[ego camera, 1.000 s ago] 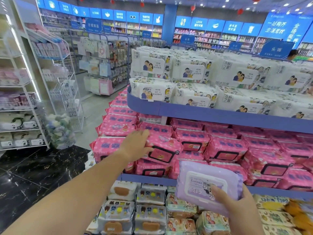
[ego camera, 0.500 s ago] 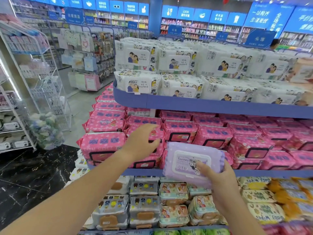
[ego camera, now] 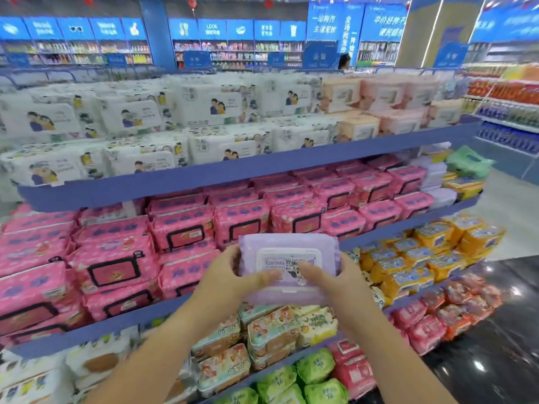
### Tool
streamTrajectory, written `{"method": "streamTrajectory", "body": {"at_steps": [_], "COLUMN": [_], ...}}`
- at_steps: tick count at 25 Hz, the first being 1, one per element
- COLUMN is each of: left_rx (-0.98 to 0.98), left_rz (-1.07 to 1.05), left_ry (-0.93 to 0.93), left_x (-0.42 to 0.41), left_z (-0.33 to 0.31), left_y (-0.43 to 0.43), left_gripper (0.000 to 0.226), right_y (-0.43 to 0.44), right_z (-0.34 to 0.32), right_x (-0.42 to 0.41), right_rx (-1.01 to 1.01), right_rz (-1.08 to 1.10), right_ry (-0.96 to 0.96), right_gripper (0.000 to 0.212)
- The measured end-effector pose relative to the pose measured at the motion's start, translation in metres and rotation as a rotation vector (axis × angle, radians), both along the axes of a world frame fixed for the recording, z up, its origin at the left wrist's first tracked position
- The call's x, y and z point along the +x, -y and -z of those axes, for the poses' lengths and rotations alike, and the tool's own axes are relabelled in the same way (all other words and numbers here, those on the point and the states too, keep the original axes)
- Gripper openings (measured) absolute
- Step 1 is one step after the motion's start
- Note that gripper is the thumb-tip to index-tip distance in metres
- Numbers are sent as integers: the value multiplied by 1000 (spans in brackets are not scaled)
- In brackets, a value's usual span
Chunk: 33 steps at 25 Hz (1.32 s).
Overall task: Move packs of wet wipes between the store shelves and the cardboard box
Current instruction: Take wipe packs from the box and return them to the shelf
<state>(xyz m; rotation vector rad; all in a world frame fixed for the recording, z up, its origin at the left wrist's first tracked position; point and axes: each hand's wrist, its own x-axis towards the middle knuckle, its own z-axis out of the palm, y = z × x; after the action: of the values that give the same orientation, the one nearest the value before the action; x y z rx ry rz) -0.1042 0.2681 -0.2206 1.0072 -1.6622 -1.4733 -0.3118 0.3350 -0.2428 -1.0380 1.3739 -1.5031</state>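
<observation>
A purple pack of wet wipes [ego camera: 287,252] with a white flip lid is held in front of the middle shelf. My left hand [ego camera: 230,275] grips its left end and my right hand [ego camera: 335,279] grips its right end, thumbs on the front. Behind it lie rows of pink wipe packs [ego camera: 180,231] on the blue middle shelf [ego camera: 122,319]. White packs [ego camera: 131,115] fill the top shelf. No cardboard box is in view.
Lower shelves hold orange-lidded packs [ego camera: 271,333], green packs [ego camera: 316,365], yellow packs [ego camera: 431,240] and red packs [ego camera: 425,328]. Peach packs [ego camera: 379,97] sit top right. Dark glossy floor [ego camera: 495,360] runs to the right. A person [ego camera: 345,61] stands far behind the shelving.
My left hand left the pink packs and took the purple pack's left end. The view swung to the right along the shelves, and the pack rose slightly.
</observation>
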Motion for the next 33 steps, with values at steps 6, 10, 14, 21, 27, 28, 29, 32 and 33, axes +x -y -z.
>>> {"method": "streamTrajectory", "body": {"at_steps": [6,10,14,21,27,28,29,32,33], "left_rx": [-88,-74,-95,-103,-110,-120,-131,-144,-137], "left_rz": [79,183,253,288,197,182,158,50,-8], "left_ry": [26,-13,-30,-20,73,105,129,210,227], "left_x": [-221,-358,-468,-621,-729,-743,-756,-790,-800], "left_z": [-9,-34,-50,-27,5,8,12,34,41], "left_y": [-41,-58,-40,36,134,147,160,200,210], "left_gripper": [52,45,50,43,58,54,54,62,65], "right_y": [-66,-95,-96,-30,76,95,113,173,194], "right_z": [-11,-38,-62,-46,-22,-15,-8,12,19], "right_x": [-218,-347,-450,-597,-720,-739,-756,-803,-818], "right_rx": [19,35,25,48,81,102,130,171,182], "right_rz": [41,114,212,270,182,164,151,68,33], "right_ry": [-80,-130,-205,-230,-307,-331,-344,-414,-452], "right_gripper": [37,53,49,55,48,53,57,72,76]}}
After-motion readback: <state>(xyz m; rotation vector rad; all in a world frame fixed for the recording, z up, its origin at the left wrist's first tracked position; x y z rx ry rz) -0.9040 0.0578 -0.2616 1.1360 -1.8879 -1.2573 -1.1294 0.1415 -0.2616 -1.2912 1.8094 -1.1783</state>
